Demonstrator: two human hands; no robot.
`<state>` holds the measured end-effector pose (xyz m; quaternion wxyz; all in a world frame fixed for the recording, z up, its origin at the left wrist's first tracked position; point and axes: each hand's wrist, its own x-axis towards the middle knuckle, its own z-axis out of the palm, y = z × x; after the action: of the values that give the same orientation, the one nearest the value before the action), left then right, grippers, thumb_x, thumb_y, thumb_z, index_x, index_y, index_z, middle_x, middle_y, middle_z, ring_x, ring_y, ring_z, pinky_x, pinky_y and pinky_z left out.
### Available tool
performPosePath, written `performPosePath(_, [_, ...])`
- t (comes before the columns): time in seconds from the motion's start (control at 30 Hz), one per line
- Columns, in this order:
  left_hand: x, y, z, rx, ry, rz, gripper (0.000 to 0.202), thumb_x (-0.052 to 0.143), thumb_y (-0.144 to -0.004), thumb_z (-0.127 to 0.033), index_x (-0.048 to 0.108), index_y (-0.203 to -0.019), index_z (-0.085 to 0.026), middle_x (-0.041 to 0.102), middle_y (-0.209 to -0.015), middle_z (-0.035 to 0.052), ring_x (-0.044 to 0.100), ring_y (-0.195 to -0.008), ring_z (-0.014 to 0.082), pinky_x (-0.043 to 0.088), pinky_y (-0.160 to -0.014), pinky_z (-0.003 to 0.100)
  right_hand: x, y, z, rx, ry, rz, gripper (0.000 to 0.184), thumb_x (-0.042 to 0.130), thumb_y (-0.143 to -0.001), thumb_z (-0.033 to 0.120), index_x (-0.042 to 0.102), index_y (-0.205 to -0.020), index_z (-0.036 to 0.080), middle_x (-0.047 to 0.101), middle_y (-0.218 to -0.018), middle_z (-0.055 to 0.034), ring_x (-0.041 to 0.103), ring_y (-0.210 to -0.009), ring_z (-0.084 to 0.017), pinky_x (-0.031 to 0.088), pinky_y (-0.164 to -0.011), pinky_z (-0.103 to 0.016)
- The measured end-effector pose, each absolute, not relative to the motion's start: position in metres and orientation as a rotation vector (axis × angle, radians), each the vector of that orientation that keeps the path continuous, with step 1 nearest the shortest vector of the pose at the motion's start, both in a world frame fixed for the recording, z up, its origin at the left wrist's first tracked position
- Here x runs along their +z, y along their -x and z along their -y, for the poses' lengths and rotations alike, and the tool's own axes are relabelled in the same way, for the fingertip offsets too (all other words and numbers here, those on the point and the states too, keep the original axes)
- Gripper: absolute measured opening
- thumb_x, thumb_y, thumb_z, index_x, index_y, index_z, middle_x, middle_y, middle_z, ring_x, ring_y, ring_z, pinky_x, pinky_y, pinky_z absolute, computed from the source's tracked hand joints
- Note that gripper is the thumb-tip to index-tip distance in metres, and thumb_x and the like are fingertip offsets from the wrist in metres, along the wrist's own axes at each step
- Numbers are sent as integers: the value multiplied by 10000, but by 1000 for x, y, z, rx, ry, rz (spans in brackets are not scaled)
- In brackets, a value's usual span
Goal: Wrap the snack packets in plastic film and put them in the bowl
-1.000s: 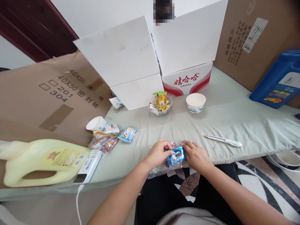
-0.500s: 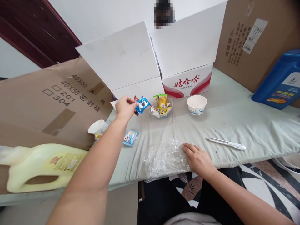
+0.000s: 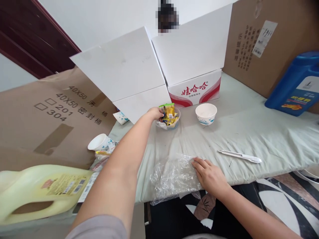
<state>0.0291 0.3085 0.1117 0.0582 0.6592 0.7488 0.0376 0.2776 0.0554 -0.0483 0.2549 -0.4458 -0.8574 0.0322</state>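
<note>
My left hand (image 3: 156, 114) reaches to the left side of a clear plastic bowl (image 3: 178, 120). Its fingers are closed on a snack packet (image 3: 163, 114), mostly hidden, with a bit of dark blue showing at the fingertips. Yellow snack packets (image 3: 170, 114) fill the bowl, one with a green top edge. My right hand (image 3: 210, 176) lies flat, fingers stretched out, on the right edge of a crumpled clear plastic bag (image 3: 174, 176) at the table's front edge. To the bowl's right stands a white paper bowl (image 3: 206, 114).
A white utility knife (image 3: 240, 156) lies at the right. White carton boxes (image 3: 195, 91) stand behind. At the left are a tipped paper bowl (image 3: 99, 142), another paper cup (image 3: 121, 118) and a pale yellow jug (image 3: 50, 189). A blue jug (image 3: 294, 89) stands far right.
My left hand has moved right and to the bowl, carrying the blue snack packet. My forearm now covers where a light blue packet lay. My right hand has stayed on the bag.
</note>
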Motion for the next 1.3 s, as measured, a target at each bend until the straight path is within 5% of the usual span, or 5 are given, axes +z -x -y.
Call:
performPosePath(0.43, [87,-38,-226,442,-2203,-2217,417,486,-875,-177,523,-1288,-212,561,-1328,81,453,-1277,244,355,-1057,358,-43,-278,-55,91,1242,2323,285,459,-935,174,662,-1135,162,639,-1244,-89,629,-963,-218,550,-821,-344])
performPosePath(0.63, [49,-82,-94,262,-2526,-1642,263,413,-942,-279,647,-1021,-188,663,-992,79,599,-948,211,458,-905,332,-43,-274,-55,109,1297,2347,326,410,-963,208,645,-1184,157,614,-1290,-101,631,-1012,-225,527,-878,-356])
performPosePath(0.83, [4,-38,-54,-59,-2291,-2135,475,510,-905,-443,524,-1307,-188,489,-1398,152,452,-1248,340,408,-992,477,-19,-298,-48,117,1771,2341,433,525,-913,317,562,-1299,124,510,-1393,-180,647,-1021,-291,522,-820,-382])
performPosePath(1.1, [5,-49,-37,455,-2518,-1828,202,495,-911,-228,635,-1051,-189,644,-1052,80,586,-1015,220,486,-905,352,21,-285,-40,-16,1356,2540,292,442,-949,238,630,-1161,167,618,-1229,-113,555,-1079,-268,435,-887,-378])
performPosePath(1.3, [-5,-61,-42,182,-2584,-1795,345,618,-854,-365,614,-1172,-229,589,-1276,110,527,-1167,310,417,-982,488,-6,-264,-88,-32,1462,2680,339,422,-956,249,588,-1245,191,577,-1301,-121,518,-1119,-273,410,-862,-387])
